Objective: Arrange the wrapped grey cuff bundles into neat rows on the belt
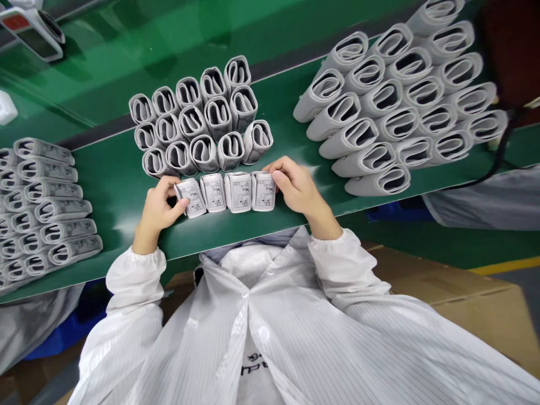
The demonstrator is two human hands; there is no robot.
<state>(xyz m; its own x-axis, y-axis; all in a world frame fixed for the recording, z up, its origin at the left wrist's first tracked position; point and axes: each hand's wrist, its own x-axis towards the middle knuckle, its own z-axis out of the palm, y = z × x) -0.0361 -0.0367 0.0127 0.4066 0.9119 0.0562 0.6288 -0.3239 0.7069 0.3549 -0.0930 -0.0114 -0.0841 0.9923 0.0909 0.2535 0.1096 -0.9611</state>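
Note:
A short row of several grey rolled cuffs (228,192) with printed labels lies on the green work surface (118,185), close to its near edge. My left hand (159,207) pinches the leftmost roll at the row's left end. My right hand (295,185) curls over the rightmost roll, fingers pressed on its top and side. The two hands squeeze the row between them. Just behind the row stands a block of several upright rolled cuffs (202,121) in three rows, open ends facing up.
A large stack of rolled cuffs (396,101) lies on its side at the right. Another stack (42,208) fills the left edge. A cardboard box (472,304) sits below the surface at right. A device (34,31) rests at the top left.

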